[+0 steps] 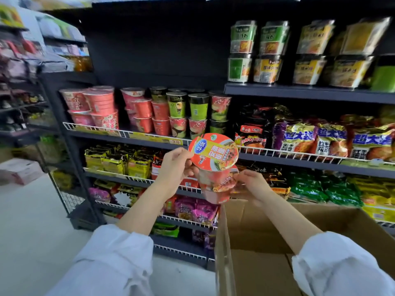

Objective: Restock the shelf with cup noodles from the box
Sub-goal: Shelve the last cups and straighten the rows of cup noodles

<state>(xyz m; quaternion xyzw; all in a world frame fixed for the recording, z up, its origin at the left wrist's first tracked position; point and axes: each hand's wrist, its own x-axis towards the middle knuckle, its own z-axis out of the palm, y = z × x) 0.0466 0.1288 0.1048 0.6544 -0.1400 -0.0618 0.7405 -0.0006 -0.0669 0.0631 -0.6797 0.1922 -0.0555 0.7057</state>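
Note:
I hold a red cup of noodles [214, 165] in front of the shelves, tilted so its orange and red lid faces me. My left hand [176, 167] grips the cup at the lid's left rim. From the right, my right hand [251, 183] holds its lower side. Just under the cup and my right arm stands an open cardboard box [267, 242]; what it contains is hidden. Beyond the cup, a shelf with a white wire rail [119, 133] carries stacked red and green noodle cups [162, 112].
Bagged noodles [320, 139] fill the shelves to the right and below. Square noodle tubs [275, 52] stand on the upper right shelf. A pale box [21, 170] lies on the floor at left. More racks stand at the far left.

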